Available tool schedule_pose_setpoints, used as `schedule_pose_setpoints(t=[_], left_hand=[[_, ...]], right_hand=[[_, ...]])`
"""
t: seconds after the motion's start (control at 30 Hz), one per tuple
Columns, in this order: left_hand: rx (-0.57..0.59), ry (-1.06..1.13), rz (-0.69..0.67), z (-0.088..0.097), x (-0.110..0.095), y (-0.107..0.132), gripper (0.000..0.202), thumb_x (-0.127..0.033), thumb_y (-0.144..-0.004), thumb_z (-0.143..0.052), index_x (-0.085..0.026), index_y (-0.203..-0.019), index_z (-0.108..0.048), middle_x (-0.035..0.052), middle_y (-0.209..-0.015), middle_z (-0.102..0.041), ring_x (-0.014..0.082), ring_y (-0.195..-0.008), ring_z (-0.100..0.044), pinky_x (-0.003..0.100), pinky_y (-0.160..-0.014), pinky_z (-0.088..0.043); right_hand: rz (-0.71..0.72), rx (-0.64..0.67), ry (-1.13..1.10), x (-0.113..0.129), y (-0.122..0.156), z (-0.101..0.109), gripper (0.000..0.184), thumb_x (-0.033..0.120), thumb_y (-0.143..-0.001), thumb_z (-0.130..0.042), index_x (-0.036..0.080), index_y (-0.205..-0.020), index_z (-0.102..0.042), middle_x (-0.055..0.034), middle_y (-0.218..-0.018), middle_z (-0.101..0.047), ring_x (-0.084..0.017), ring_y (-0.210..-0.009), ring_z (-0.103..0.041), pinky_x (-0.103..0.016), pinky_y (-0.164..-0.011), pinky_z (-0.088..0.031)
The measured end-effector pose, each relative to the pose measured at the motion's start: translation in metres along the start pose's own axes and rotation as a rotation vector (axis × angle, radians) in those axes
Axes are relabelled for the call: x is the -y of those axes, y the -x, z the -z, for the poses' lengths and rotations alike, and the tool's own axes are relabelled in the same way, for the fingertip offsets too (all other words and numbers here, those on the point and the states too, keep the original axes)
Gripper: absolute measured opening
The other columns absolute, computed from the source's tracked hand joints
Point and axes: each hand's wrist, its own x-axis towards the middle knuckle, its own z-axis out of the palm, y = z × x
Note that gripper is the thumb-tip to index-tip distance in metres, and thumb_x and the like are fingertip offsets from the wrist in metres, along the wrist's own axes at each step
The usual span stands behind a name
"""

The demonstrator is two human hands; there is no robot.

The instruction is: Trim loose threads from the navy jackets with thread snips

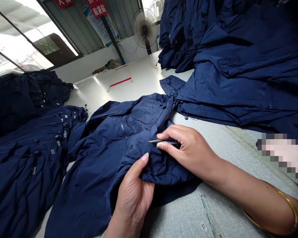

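Observation:
A navy jacket lies spread on the table in front of me, with a short zip showing on its front. My left hand grips an edge of the jacket, thumb on top and the other fingers hidden beneath the cloth. In my right hand is a small pair of dark thread snips, pinched between thumb and fingers. The blades point left, just over the fabric and close to my left thumb. Whether the tips touch the cloth I cannot tell.
Heaps of navy garments lie at the left and the right. The table carries a red-striped frame shape farther back. A standing fan is beyond it. Something pixelated is at the right edge.

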Motion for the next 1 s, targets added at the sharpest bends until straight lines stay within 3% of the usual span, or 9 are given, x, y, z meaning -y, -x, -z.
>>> schedule_pose_setpoints(t=[0.13, 0.27, 0.4, 0.5, 0.67, 0.9, 1.0], left_hand=[[0.014, -0.003, 0.006, 0.001, 0.0, 0.001, 0.057, -0.002, -0.085, -0.058, -0.022, -0.138, -0.055, 0.0094, -0.126, -0.068, 0.025, -0.117, -0.064, 0.04, -0.109, -0.045], [-0.012, 0.018, 0.02, 0.001, -0.003, 0.004, 0.057, -0.003, -0.086, -0.057, -0.022, -0.14, -0.053, 0.0103, -0.128, -0.067, 0.0258, -0.119, -0.062, 0.042, -0.109, -0.045], [-0.022, 0.049, 0.022, 0.0, -0.002, 0.005, 0.06, -0.002, -0.084, -0.059, -0.025, -0.139, -0.054, 0.0091, -0.13, -0.065, 0.0265, -0.12, -0.062, 0.043, -0.11, -0.044], [-0.01, 0.028, 0.0, 0.0, 0.001, 0.006, 0.062, -0.002, -0.083, -0.063, -0.028, -0.138, -0.055, 0.0061, -0.131, -0.065, 0.0254, -0.12, -0.062, 0.041, -0.111, -0.044], [0.046, -0.048, -0.037, 0.0, 0.009, 0.008, 0.063, -0.005, -0.083, -0.066, -0.03, -0.14, -0.052, 0.004, -0.133, -0.064, 0.0231, -0.123, -0.06, 0.037, -0.113, -0.041], [0.128, -0.157, -0.127, 0.008, 0.017, 0.003, 0.072, -0.009, -0.084, -0.068, -0.035, -0.146, -0.042, 0.0011, -0.143, -0.056, 0.0232, -0.134, -0.049, 0.038, -0.116, -0.038], [0.129, -0.16, -0.12, 0.009, 0.017, 0.003, 0.072, -0.01, -0.084, -0.068, -0.035, -0.146, -0.042, 0.0018, -0.143, -0.056, 0.0238, -0.133, -0.05, 0.038, -0.115, -0.039]], right_hand=[[-0.011, -0.031, 0.001, -0.003, -0.002, 0.002, 0.004, 0.024, -0.089, -0.065, 0.021, -0.09, -0.066, -0.0025, -0.093, -0.071, -0.018, -0.086, -0.064, -0.032, -0.078, -0.047], [-0.117, -0.132, -0.059, -0.005, -0.005, 0.006, 0.006, 0.025, -0.09, -0.064, 0.021, -0.094, -0.066, -0.0014, -0.095, -0.07, -0.017, -0.089, -0.063, -0.03, -0.078, -0.047], [-0.18, -0.172, -0.169, -0.001, -0.004, 0.004, 0.015, 0.03, -0.088, -0.066, 0.02, -0.098, -0.064, -0.0015, -0.093, -0.069, -0.014, -0.078, -0.062, -0.027, -0.071, -0.047], [-0.138, -0.13, -0.193, 0.003, 0.0, 0.001, 0.01, 0.029, -0.088, -0.065, 0.02, -0.092, -0.066, -0.0008, -0.086, -0.069, -0.013, -0.071, -0.061, -0.026, -0.066, -0.046], [-0.088, -0.061, -0.13, 0.001, 0.002, -0.004, 0.01, 0.029, -0.088, -0.066, 0.021, -0.093, -0.068, -0.0008, -0.087, -0.07, -0.015, -0.078, -0.063, -0.026, -0.068, -0.046], [-0.148, 0.07, -0.025, 0.003, -0.001, -0.003, 0.007, 0.024, -0.089, -0.059, 0.02, -0.086, -0.064, -0.0004, -0.08, -0.067, -0.013, -0.069, -0.058, -0.025, -0.061, -0.039], [-0.209, 0.026, -0.029, 0.001, -0.004, 0.001, 0.008, 0.023, -0.089, -0.057, 0.02, -0.084, -0.062, 0.0004, -0.077, -0.064, -0.012, -0.066, -0.055, -0.025, -0.06, -0.037]])
